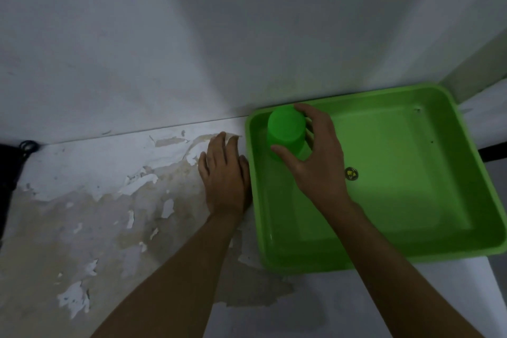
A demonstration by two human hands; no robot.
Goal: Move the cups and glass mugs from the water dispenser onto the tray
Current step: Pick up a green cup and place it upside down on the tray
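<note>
Green cup (285, 132) upside-down btwn R hand (318, 156) fingers (307, 112), in tray (411, 250) corner.

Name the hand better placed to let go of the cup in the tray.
Right hand: it already wraps the upturned cup inside the tray. The left hand lies flat beside the tray.

Shabby home corner: peeling counter (109, 200), bare white wall (164, 35).

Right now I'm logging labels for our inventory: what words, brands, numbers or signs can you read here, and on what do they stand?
No text can be read.
Round dark sticker with a yellow mark, on the floor of the green tray: too small and blurred to read.
Green cup in the right hand: no visible print.
</note>
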